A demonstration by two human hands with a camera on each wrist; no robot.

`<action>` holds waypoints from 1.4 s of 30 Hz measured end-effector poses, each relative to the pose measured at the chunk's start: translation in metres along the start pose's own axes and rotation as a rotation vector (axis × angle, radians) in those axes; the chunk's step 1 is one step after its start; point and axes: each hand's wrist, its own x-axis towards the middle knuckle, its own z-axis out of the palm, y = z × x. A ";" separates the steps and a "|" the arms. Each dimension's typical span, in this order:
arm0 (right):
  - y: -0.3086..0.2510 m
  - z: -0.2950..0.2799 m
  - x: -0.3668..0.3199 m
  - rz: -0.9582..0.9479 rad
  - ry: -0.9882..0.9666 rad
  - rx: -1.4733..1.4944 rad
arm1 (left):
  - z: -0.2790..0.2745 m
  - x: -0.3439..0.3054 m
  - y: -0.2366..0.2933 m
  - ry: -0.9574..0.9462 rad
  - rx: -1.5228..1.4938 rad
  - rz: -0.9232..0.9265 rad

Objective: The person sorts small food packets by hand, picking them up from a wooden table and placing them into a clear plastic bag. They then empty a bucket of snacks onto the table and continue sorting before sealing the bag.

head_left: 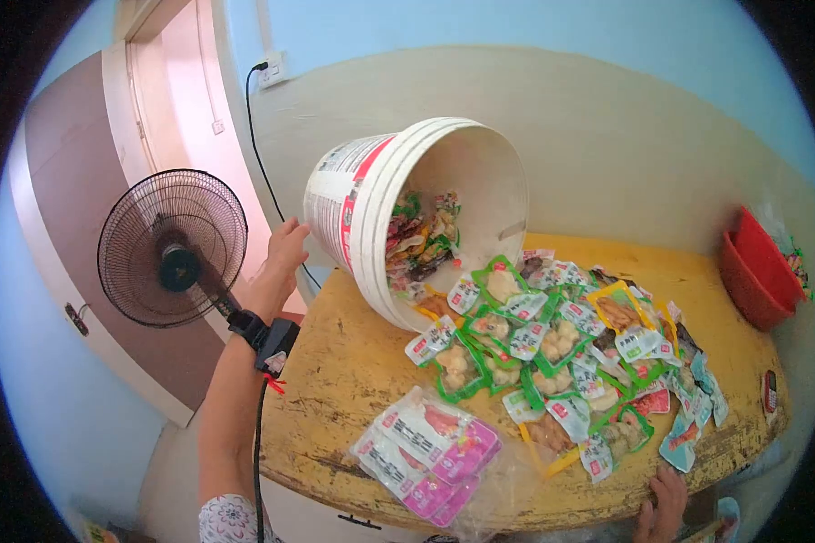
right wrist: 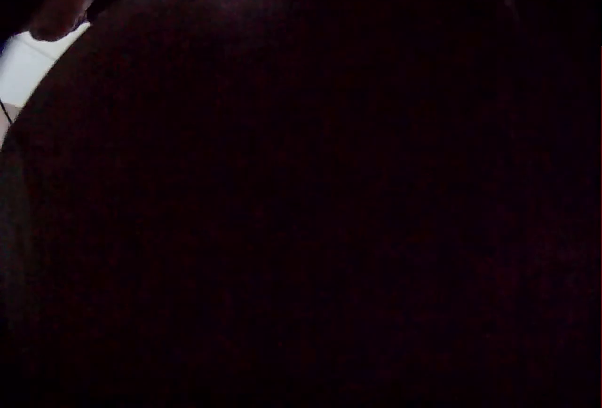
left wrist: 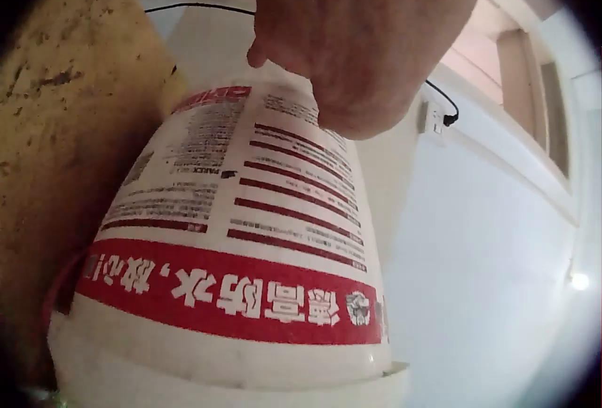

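Note:
A white bucket (head_left: 335, 195) lies tipped on its side on the yellow table (head_left: 312, 398), its mouth facing right, with small packets inside. My left hand (head_left: 285, 249) is at the bucket's base; in the left wrist view the hand (left wrist: 362, 41) rests against the printed bucket wall (left wrist: 226, 182), fingers mostly straight. A heap of green-edged food packets (head_left: 552, 344) spreads out from the mouth. My right hand (head_left: 666, 507) rests on the table's front edge, just below the packets, holding nothing visible. The right wrist view is almost wholly dark.
Pink-and-white packs (head_left: 435, 448) lie at the front of the table beside clear plastic. A red basket (head_left: 756, 271) stands at the right rear, and a small red-and-black device (head_left: 770, 394) near the right edge. A fan (head_left: 174, 253) stands left of the table.

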 end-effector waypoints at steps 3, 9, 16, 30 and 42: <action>-0.002 0.010 -0.003 0.048 0.027 -0.031 | -0.001 0.029 -0.015 0.012 -0.039 -0.015; -0.004 0.011 -0.003 0.131 0.019 -0.112 | -0.014 0.085 -0.054 -0.066 -0.136 -0.034; -0.023 0.008 0.006 0.154 0.112 -0.098 | -0.012 0.079 -0.041 -0.154 -0.287 -0.033; -0.013 0.008 0.005 0.111 0.119 -0.101 | 0.048 0.034 0.074 0.076 -0.456 0.359; -0.002 0.010 0.002 0.052 0.152 -0.091 | 0.203 -0.107 0.230 -0.002 0.112 0.949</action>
